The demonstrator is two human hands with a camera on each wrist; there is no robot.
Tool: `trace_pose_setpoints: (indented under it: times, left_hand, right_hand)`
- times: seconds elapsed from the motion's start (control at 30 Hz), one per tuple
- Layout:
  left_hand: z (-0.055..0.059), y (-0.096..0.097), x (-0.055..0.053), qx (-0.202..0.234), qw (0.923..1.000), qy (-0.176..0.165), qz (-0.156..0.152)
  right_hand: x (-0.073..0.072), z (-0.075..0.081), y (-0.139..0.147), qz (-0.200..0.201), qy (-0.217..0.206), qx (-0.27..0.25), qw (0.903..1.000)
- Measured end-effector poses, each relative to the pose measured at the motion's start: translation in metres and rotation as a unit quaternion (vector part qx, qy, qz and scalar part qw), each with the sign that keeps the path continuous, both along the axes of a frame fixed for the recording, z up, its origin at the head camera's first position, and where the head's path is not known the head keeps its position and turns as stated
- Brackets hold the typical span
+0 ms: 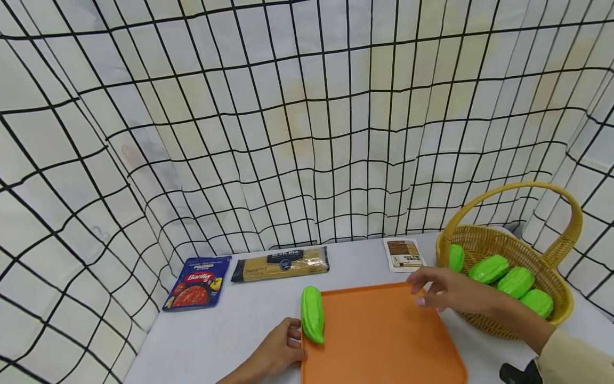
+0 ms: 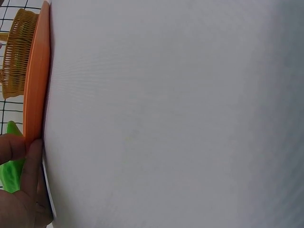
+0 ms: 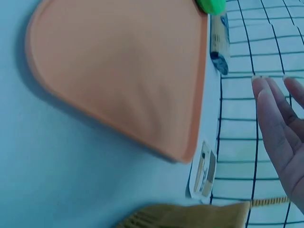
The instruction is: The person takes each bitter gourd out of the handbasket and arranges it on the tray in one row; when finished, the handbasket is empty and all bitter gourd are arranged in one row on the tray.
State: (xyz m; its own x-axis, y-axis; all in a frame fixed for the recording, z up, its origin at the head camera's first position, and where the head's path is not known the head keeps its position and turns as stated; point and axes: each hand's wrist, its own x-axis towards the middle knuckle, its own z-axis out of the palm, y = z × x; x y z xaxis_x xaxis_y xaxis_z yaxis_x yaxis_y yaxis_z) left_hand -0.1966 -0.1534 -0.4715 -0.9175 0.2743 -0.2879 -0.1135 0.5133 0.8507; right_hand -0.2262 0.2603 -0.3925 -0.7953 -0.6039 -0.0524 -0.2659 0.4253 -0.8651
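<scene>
Nearest of all, a cream sleeve (image 1: 571, 349) comes in from the right over a white table (image 1: 192, 352), with a dark strapped device (image 1: 523, 375) just beside it. The orange tray (image 1: 374, 336) lies between the two hands, most of its surface bare. At its left edge the left hand (image 1: 280, 346) pinches the rim, thumb on the upper side and fingers curled against the outside. Just beyond those fingers, a green ridged fruit (image 1: 312, 314) lies lengthwise along the tray's left side, near the far left corner.

The right hand (image 1: 443, 290) hovers over the far right corner, fingers loosely bent and apart, holding nothing. Its forearm crosses in front of a yellow wicker basket (image 1: 566, 305), hiding part of the near rim. Inside, four more green fruits (image 1: 515, 281) lie side by side under the arched handle.

Farther back, a blue Barilla pouch (image 1: 198, 284) lies at the left, a spaghetti packet (image 1: 280, 264) beside it, and a small brown-and-white packet (image 1: 404, 255) behind the tray, near the basket. White sheeting (image 1: 331, 117) with a black grid closes off the back.
</scene>
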Motion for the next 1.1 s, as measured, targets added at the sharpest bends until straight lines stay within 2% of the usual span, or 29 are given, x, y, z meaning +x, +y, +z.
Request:
trace_pose_setpoints:
  times: [0.2,0.37,0.53,0.67,0.87,1.1]
  left_hand:
    - [-0.002,-0.003,0.0,-0.004,1.0,-0.003,0.001]
    - [-0.004,-0.002,0.0,0.005,1.0,-0.002,-0.003]
    - [-0.005,-0.002,0.0,0.016,0.9999,0.003,-0.006]
    - [-0.005,-0.003,0.0,0.015,0.9998,0.01,-0.003]
    - [-0.004,-0.002,-0.001,0.012,0.9999,-0.006,0.003]
    - [-0.005,-0.001,0.0,0.024,0.9997,-0.004,0.001]
  right_hand:
    - [0.001,0.007,0.021,0.004,-0.014,0.015,0.9998]
    - [-0.004,0.016,0.044,0.002,-0.008,0.039,0.9992]
    - [-0.011,0.024,0.065,-0.004,-0.014,0.041,0.9991]
    - [-0.018,0.026,0.078,-0.024,-0.021,0.053,0.9981]
    - [-0.028,0.029,0.092,-0.054,-0.035,0.07,0.9955]
    - [-0.043,0.037,0.106,-0.063,-0.062,0.093,0.9918]
